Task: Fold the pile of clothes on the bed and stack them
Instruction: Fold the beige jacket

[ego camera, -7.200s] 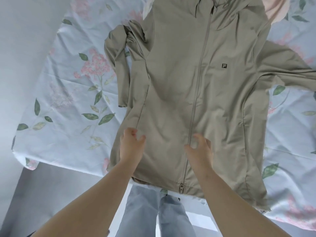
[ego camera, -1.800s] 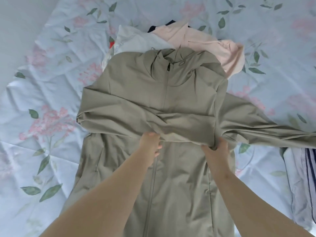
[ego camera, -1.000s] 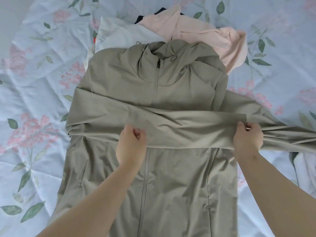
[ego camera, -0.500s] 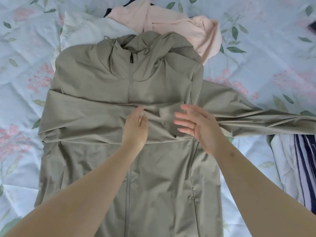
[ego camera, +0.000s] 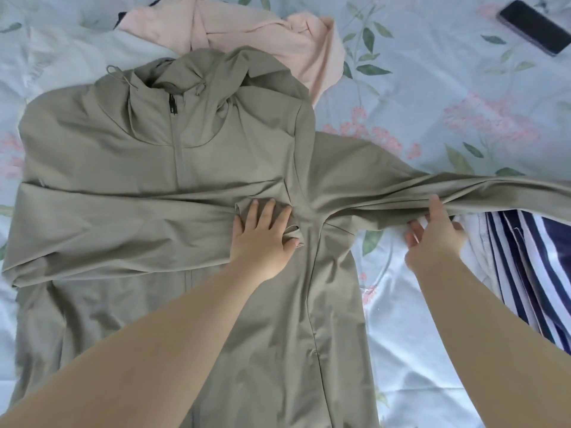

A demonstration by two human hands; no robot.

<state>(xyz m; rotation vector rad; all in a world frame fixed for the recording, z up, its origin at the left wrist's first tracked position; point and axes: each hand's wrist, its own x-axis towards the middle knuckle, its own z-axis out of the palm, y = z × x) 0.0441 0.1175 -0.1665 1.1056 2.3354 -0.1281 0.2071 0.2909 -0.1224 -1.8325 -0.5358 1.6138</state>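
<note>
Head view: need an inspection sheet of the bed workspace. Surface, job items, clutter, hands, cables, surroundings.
Surface: bed sheet, pale blue floral print, wrinkled.
Job's things: khaki hooded jacket lies front-up and zipped. Its folded sleeve crosses the chest; its outstretched sleeve runs out of frame to the right. A pink garment and a white garment lie beyond the hood, and a striped garment lies at the right edge.
Clutter: dark phone on the sheet, top right.
Hands: left hand presses flat on the folded sleeve's cuff. Right hand has its thumb on the outstretched sleeve and fingers below its edge; grip unclear.
Cables: nothing seen.
Surroundings: nothing seen beyond the bed.
</note>
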